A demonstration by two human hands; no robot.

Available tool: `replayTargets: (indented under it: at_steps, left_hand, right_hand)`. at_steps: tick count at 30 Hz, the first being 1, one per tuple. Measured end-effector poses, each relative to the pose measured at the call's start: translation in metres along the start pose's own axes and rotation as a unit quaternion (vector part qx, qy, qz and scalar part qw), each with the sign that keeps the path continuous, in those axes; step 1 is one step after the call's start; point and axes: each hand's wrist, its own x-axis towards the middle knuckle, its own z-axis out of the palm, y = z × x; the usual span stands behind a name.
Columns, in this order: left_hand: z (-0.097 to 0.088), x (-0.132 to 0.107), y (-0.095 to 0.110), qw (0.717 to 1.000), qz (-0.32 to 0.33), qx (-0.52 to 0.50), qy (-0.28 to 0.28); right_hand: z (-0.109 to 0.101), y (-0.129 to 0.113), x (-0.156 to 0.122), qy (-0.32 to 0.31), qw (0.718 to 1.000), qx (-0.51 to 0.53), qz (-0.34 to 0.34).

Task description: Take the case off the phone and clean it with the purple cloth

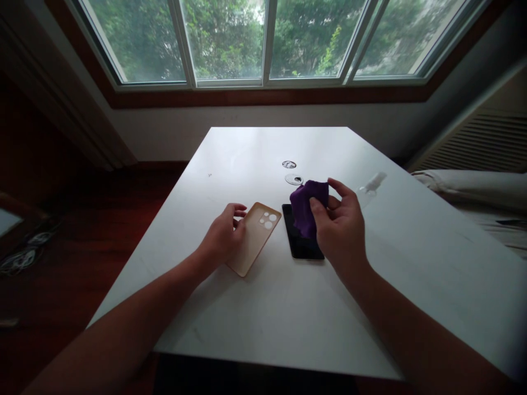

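A tan phone case (257, 236) with camera cut-outs lies flat on the white table (263, 318). My left hand (224, 237) rests on its left edge, fingers curled over it. Just to the right lies a black phone (300, 244), screen up. My right hand (340, 227) hovers over the phone and pinches a crumpled purple cloth (307, 206) between thumb and fingers. The cloth hangs over the phone's upper half and hides it.
A small clear spray bottle (373, 184) lies on the table to the right of my right hand. Two small round items (293, 179) sit behind the cloth. A bed with pillow (469, 186) is on the right, a large window behind the table.
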Motion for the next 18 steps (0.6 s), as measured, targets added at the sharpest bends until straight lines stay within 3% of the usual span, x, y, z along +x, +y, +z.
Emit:
replayTargets:
  at_steps: [3, 6, 8, 11, 18]
  left_hand:
    - [0.009, -0.005, 0.005, 0.991, -0.044, -0.121, -0.037]
    - [0.013, -0.006, 0.007, 0.977, -0.066, -0.2, -0.041]
    - [0.014, -0.004, 0.007, 0.969, -0.074, -0.233, -0.022]
    - [0.013, -0.001, 0.007, 0.963, -0.092, -0.254, 0.001]
    - [0.013, 0.001, 0.011, 0.948, -0.129, -0.287, 0.043]
  right_hand:
    - [-0.002, -0.006, -0.007, -0.072, 0.977, -0.148, -0.136]
    - [0.0, -0.006, -0.014, -0.211, 0.907, -0.223, -0.29]
    - [0.004, -0.004, -0.017, -0.25, 0.872, -0.243, -0.343]
    - [0.007, 0.0, -0.02, -0.277, 0.844, -0.254, -0.382]
    - [0.004, 0.001, -0.016, -0.284, 0.836, -0.237, -0.406]
